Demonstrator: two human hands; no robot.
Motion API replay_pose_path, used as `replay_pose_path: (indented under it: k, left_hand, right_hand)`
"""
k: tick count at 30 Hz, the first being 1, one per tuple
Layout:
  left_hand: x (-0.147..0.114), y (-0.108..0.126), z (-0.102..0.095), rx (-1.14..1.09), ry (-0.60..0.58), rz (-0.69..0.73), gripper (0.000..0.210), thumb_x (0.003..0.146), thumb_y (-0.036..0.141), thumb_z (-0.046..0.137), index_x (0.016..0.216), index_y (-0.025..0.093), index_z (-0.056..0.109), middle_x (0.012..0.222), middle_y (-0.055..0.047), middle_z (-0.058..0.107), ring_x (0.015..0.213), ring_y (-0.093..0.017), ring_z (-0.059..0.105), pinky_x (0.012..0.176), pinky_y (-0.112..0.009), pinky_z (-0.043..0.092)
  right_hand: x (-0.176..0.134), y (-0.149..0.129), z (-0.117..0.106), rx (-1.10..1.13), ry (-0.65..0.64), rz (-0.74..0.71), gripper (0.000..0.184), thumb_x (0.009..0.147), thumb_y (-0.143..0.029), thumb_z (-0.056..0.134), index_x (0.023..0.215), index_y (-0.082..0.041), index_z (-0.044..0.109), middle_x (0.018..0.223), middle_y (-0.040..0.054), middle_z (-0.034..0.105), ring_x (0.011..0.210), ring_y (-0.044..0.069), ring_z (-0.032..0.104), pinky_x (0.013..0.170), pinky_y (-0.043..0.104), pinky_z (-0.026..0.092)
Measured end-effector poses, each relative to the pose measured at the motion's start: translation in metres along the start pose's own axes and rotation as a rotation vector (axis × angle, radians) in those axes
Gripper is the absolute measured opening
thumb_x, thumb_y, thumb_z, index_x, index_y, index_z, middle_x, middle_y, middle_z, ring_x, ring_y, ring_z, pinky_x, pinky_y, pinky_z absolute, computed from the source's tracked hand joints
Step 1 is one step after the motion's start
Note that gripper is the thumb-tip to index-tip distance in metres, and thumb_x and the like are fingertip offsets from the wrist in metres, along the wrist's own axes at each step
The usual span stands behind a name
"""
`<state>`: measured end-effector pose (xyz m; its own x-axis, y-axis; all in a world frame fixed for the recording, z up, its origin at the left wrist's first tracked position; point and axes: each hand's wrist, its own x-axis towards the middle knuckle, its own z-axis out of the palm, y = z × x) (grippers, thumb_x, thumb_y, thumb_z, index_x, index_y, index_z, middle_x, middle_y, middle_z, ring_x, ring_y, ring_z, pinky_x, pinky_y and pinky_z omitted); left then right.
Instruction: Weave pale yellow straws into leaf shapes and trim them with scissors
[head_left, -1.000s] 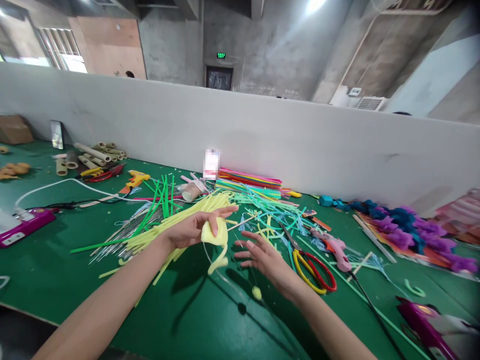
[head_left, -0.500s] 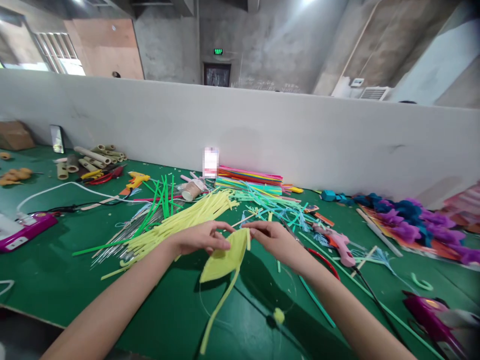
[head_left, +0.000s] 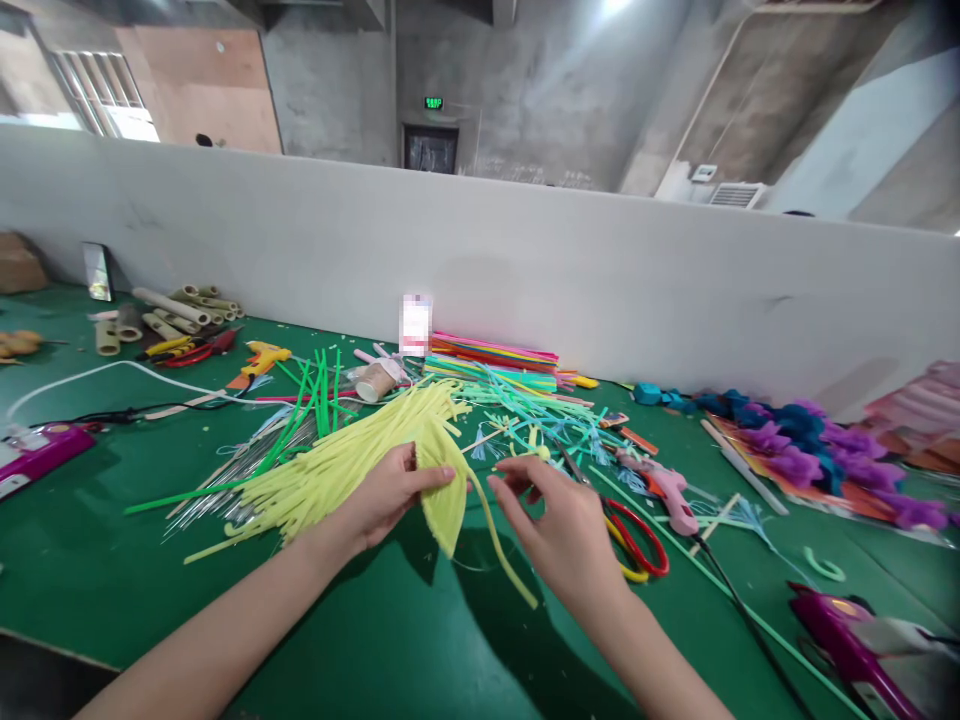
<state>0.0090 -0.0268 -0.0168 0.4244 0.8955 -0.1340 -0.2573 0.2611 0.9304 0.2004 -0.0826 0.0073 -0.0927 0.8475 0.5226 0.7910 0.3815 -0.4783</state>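
Observation:
A yellow leaf-shaped piece, seemingly made of fuzzy pipe cleaners, is pinched between the thumb and fingers of my left hand. From its right side a loose yellow pipe cleaner curves down toward the table. My right hand hovers just right of the leaf, thumb and fingers apart, with nothing visible in it. Scissors with red and yellow handles lie beyond that hand, partly covered by it. Behind my left hand spreads a pile of yellow pipe cleaners.
A pink glue gun with a black cord lies at right, near purple and blue fuzzy flowers. At left are a yellow glue gun, bamboo tubes and a purple power strip. A white partition borders the back.
The leaf has turned so its tip points down, and my left hand now grips its face. My right hand has come off the leaf's edge and moved right and down.

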Motion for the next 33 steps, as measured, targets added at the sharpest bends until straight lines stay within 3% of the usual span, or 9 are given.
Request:
replay_pose_path:
  k: [4, 8, 17, 26, 33]
  left_hand:
    - [0.001, -0.009, 0.008, -0.062, 0.062, 0.11, 0.04, 0.063, 0.026, 0.081, 0.096, 0.012, 0.065, 0.091, -0.01, 0.072, 0.083, -0.024, 0.068, 0.078, -0.036, 0.053]
    - [0.0, -0.014, 0.013, -0.06, 0.111, 0.18, 0.042, 0.063, 0.028, 0.081, 0.099, 0.013, 0.065, 0.093, -0.01, 0.071, 0.083, -0.022, 0.067, 0.077, -0.034, 0.053]
    - [0.0, -0.022, 0.013, -0.026, 0.203, 0.179, 0.038, 0.065, 0.034, 0.08, 0.092, 0.013, 0.064, 0.084, -0.007, 0.07, 0.075, -0.02, 0.066, 0.068, -0.03, 0.053]
    - [-0.001, -0.024, 0.019, -0.081, 0.209, 0.187, 0.032, 0.067, 0.032, 0.079, 0.088, 0.013, 0.064, 0.079, -0.005, 0.07, 0.07, -0.018, 0.066, 0.065, -0.027, 0.053]
    - [-0.002, -0.025, 0.025, -0.284, 0.192, 0.123, 0.034, 0.068, 0.027, 0.079, 0.093, 0.013, 0.062, 0.089, -0.008, 0.071, 0.084, -0.02, 0.068, 0.079, -0.032, 0.054]
  right_hand:
    - [-0.007, 0.008, 0.024, 0.038, -0.04, -0.004, 0.019, 0.088, -0.023, 0.055, 0.106, -0.023, 0.062, 0.085, 0.0015, 0.069, 0.077, 0.017, 0.066, 0.068, 0.026, 0.049]
    - [-0.009, 0.011, 0.032, 0.103, -0.024, -0.049, 0.02, 0.091, -0.021, 0.05, 0.106, -0.025, 0.063, 0.09, 0.002, 0.069, 0.075, 0.015, 0.065, 0.068, 0.024, 0.048]
    - [-0.013, 0.005, 0.032, 0.071, -0.066, -0.066, 0.028, 0.094, -0.023, 0.044, 0.113, -0.024, 0.064, 0.084, 0.0054, 0.067, 0.07, 0.016, 0.061, 0.067, 0.027, 0.048]
    - [-0.017, 0.002, 0.039, 0.091, -0.093, -0.074, 0.03, 0.093, -0.02, 0.045, 0.117, -0.017, 0.064, 0.085, 0.0077, 0.068, 0.071, 0.017, 0.063, 0.068, 0.027, 0.049]
    - [-0.019, -0.004, 0.04, 0.08, -0.083, -0.069, 0.032, 0.092, -0.018, 0.044, 0.119, -0.016, 0.062, 0.084, 0.0092, 0.069, 0.068, 0.018, 0.064, 0.063, 0.028, 0.051]
